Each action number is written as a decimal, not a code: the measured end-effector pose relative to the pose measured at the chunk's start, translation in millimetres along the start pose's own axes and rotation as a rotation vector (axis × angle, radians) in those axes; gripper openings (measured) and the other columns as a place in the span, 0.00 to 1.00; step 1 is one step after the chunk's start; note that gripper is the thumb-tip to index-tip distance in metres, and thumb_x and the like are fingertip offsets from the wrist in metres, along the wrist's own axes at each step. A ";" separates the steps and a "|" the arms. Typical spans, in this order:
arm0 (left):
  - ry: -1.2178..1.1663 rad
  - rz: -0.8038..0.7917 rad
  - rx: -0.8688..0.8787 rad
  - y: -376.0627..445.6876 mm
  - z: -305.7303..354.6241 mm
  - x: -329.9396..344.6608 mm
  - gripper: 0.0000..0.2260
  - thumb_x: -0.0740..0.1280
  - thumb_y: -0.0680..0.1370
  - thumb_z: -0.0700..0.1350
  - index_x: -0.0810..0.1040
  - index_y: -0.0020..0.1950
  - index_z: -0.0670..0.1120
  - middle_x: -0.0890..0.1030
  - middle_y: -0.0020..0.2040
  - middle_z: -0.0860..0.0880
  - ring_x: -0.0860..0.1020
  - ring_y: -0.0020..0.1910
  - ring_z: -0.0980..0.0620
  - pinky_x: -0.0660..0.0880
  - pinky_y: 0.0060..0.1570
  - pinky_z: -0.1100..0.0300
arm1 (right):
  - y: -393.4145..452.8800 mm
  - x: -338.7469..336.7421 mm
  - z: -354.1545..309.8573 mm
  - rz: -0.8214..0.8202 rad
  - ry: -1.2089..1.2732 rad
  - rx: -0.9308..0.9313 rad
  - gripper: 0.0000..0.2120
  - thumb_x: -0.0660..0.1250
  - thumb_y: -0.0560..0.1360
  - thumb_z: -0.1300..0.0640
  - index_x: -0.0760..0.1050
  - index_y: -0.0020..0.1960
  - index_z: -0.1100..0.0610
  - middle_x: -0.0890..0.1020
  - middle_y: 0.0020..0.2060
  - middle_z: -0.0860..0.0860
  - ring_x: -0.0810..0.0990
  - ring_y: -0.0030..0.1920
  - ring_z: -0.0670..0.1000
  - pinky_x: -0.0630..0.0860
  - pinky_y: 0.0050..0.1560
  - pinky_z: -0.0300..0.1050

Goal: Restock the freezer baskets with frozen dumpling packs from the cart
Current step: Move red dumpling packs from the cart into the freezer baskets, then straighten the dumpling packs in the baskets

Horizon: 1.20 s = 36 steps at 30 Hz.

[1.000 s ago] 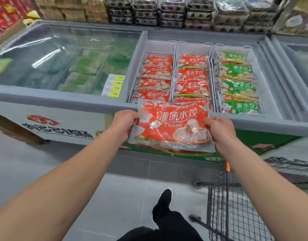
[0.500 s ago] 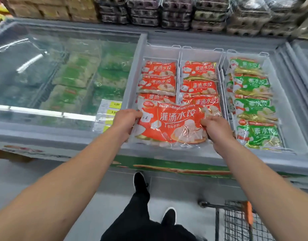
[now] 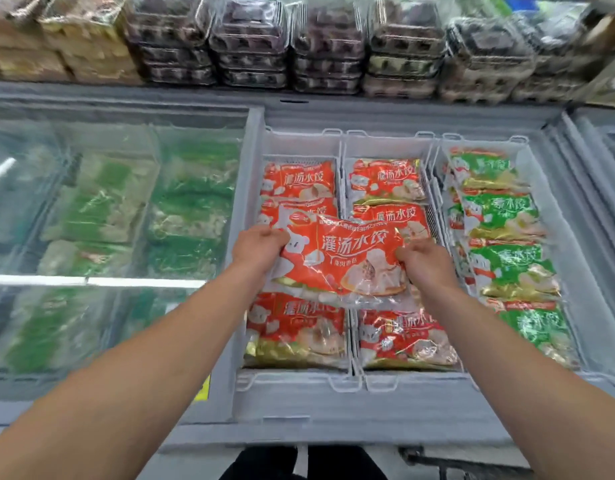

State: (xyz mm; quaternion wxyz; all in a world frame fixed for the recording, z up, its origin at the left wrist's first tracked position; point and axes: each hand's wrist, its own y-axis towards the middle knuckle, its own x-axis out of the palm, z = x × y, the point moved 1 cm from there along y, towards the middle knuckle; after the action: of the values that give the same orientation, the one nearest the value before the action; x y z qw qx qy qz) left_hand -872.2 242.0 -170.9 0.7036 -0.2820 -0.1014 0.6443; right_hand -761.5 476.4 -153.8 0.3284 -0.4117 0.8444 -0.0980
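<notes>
Both hands hold one red dumpling pack above the open freezer. The left hand grips the pack's left edge, fingers curled over the plastic; the right hand pinches its right edge the same way. The pack hangs slightly tilted, its printed face up, straddling the divider between the left basket and the middle basket, above the packs already lying there. Whether it touches those packs cannot be told.

The left basket holds more red packs laid in a row from front to back, and the middle basket holds a similar row, with one red pack at its near end just below the held one. To the right of the middle basket, a third basket carries green dumpling packs overlapped in a row.

Left of the baskets, a closed glass lid covers another section of the freezer, with green and pale bags blurred underneath. Behind the freezer, a shelf carries stacked clear egg cartons. At the bottom edge, a corner of the wire cart shows to the right of the person's dark trousers.
</notes>
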 end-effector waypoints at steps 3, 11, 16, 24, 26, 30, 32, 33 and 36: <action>0.082 0.060 0.011 35.8 24.7 18.9 0.08 0.74 0.73 0.44 0.81 0.34 0.49 0.85 0.39 0.47 0.83 0.44 0.45 0.81 0.54 0.49 | 44.3 9.1 -24.3 -0.028 -0.023 -0.050 0.06 0.66 0.77 0.61 0.77 0.41 0.60 0.77 0.34 0.54 0.73 0.36 0.53 0.67 0.37 0.44; 0.291 0.252 0.018 146.8 61.3 63.3 0.09 0.69 0.79 0.46 0.85 0.52 0.43 0.85 0.52 0.43 0.81 0.54 0.43 0.77 0.53 0.56 | 185.4 61.0 -63.6 -0.145 -0.147 -0.112 0.08 0.67 0.72 0.62 0.78 0.34 0.58 0.78 0.29 0.50 0.74 0.34 0.52 0.69 0.38 0.46; 0.449 0.286 0.053 209.0 88.4 71.8 0.10 0.65 0.80 0.45 0.84 0.52 0.44 0.83 0.46 0.46 0.79 0.47 0.46 0.74 0.48 0.58 | 248.4 97.2 -85.5 -0.209 -0.122 -0.105 0.12 0.66 0.74 0.62 0.75 0.32 0.54 0.78 0.29 0.48 0.73 0.32 0.50 0.68 0.35 0.43; 0.546 0.284 0.048 278.8 112.4 98.3 0.18 0.69 0.75 0.46 0.78 0.64 0.44 0.82 0.61 0.44 0.79 0.62 0.43 0.73 0.59 0.56 | 328.2 155.6 -104.4 -0.383 -0.241 -0.131 0.09 0.69 0.72 0.62 0.81 0.50 0.52 0.82 0.45 0.50 0.79 0.50 0.54 0.75 0.55 0.48; 0.585 0.236 0.064 272.5 102.9 102.5 0.22 0.70 0.75 0.46 0.75 0.68 0.45 0.80 0.65 0.45 0.77 0.65 0.45 0.71 0.61 0.59 | 328.7 154.5 -101.2 -0.398 -0.385 -0.170 0.20 0.70 0.73 0.60 0.76 0.64 0.55 0.80 0.59 0.53 0.78 0.60 0.55 0.73 0.61 0.46; 0.635 0.119 0.077 250.9 79.7 102.4 0.22 0.71 0.76 0.48 0.75 0.69 0.45 0.79 0.65 0.47 0.76 0.65 0.46 0.69 0.57 0.62 | 309.3 147.7 -91.9 -0.452 -0.498 -0.226 0.27 0.68 0.75 0.58 0.69 0.74 0.56 0.73 0.71 0.53 0.72 0.70 0.55 0.67 0.67 0.45; 0.661 0.074 0.080 236.8 72.2 97.9 0.23 0.70 0.77 0.48 0.74 0.71 0.45 0.79 0.66 0.48 0.77 0.64 0.48 0.68 0.54 0.65 | 296.8 142.9 -88.4 -0.459 -0.548 -0.281 0.25 0.68 0.76 0.58 0.70 0.73 0.56 0.73 0.71 0.54 0.72 0.69 0.56 0.68 0.66 0.46; 0.674 0.055 0.093 230.6 68.3 95.1 0.23 0.70 0.77 0.47 0.74 0.72 0.45 0.79 0.66 0.48 0.77 0.64 0.48 0.68 0.53 0.65 | 291.0 141.1 -87.1 -0.455 -0.567 -0.308 0.25 0.68 0.76 0.58 0.71 0.72 0.57 0.74 0.70 0.54 0.73 0.68 0.57 0.69 0.65 0.45; 0.742 0.009 0.134 213.0 55.7 85.6 0.22 0.69 0.77 0.45 0.73 0.72 0.47 0.79 0.66 0.47 0.77 0.64 0.47 0.69 0.57 0.63 | 272.6 137.7 -80.7 -0.465 -0.614 -0.374 0.24 0.69 0.76 0.56 0.72 0.71 0.57 0.75 0.69 0.55 0.75 0.66 0.57 0.70 0.60 0.43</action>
State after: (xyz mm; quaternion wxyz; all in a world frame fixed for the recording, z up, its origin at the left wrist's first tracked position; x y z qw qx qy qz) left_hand -1068.6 341.5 -256.5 0.7066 -0.4499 0.2040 0.5067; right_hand -1046.1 538.2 -276.1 0.4533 -0.6538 0.5954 0.1122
